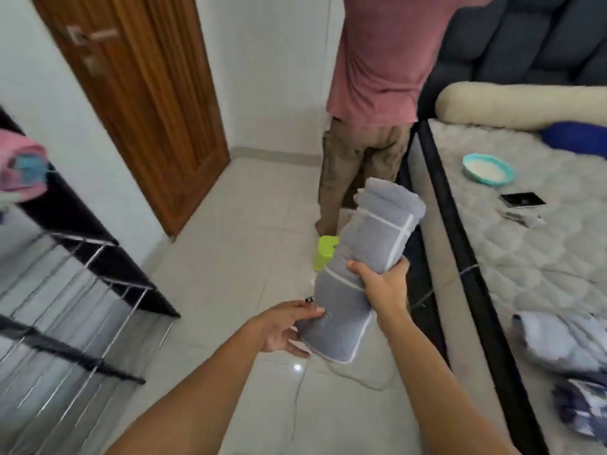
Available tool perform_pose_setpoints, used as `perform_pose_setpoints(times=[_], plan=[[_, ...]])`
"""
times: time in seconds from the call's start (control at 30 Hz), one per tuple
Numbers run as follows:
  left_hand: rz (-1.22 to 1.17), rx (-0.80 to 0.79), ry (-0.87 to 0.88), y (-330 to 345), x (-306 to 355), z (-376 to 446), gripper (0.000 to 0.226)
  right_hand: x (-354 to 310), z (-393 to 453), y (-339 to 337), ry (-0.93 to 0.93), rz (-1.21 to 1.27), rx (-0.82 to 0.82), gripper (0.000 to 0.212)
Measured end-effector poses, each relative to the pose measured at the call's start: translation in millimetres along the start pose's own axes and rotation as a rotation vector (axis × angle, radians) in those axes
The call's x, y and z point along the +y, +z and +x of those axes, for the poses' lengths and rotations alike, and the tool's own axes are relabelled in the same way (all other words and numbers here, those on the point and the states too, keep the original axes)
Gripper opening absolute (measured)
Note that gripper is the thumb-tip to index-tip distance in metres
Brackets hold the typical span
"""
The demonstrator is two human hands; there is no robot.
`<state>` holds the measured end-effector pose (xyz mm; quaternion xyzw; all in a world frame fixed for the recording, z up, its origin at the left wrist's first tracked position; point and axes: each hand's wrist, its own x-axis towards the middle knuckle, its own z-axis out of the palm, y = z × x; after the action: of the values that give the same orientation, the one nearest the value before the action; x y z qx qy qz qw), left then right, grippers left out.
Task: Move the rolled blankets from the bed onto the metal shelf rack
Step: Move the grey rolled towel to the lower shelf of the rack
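I hold a grey rolled blanket with white trim over the floor, between the bed and the rack. My right hand grips its middle, thumb and fingers curled round it. My left hand cups the lower end from beneath, thumb on its side. The metal shelf rack, black frame with wire shelves, stands at the left. A pink and blue rolled blanket lies on its top. On the bed at the right lie a pale blue blanket and a dark patterned one.
A person in a red shirt stands ahead beside the bed. A green stool sits on the tiled floor behind the blanket. A wooden door is at the back left. A bowl, a phone and a cream bolster lie on the mattress.
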<state>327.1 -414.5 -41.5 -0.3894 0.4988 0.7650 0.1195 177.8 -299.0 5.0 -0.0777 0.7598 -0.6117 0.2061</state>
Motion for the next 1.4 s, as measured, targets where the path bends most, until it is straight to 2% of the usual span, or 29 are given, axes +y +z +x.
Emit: perform_pose_setpoints(times=[0.17, 0.4, 0.5, 0.67, 0.77, 0.97, 1.2, 1.27, 1.4], plan=[[-0.174, 0.190, 0.050, -151, -14, -49, 0.055, -23, -17, 170, -0.123, -0.094, -0.273, 0.091], [-0.392, 0.302, 0.114, -267, -34, -97, 0.046, -50, -49, 342, -0.340, -0.287, -0.635, 0.090], [-0.466, 0.365, 0.131, -303, -47, -104, 0.055, -52, -57, 405, -0.391, -0.385, -0.781, 0.091], [-0.580, 0.471, 0.073, -344, -69, -96, 0.056, -27, -64, 485, -0.313, -0.513, -0.961, 0.089], [-0.626, 0.529, 0.023, -364, -74, -84, 0.066, -6, -56, 526, -0.225, -0.576, -1.050, 0.084], [-0.790, 0.697, 0.033, -400, -55, -44, 0.061, 13, -29, 617, -0.243, -0.726, -1.217, 0.085], [-1.013, 0.986, 0.190, -452, -22, -9, 0.068, 4, -30, 718, -0.404, -0.902, -1.318, 0.104], [-1.041, 1.056, 0.234, -470, -18, -10, 0.067, -2, -33, 744, -0.456, -0.943, -1.388, 0.102], [-1.033, 1.057, 0.298, -502, -5, -13, 0.056, -10, -34, 789, -0.755, -0.959, -1.583, 0.089]])
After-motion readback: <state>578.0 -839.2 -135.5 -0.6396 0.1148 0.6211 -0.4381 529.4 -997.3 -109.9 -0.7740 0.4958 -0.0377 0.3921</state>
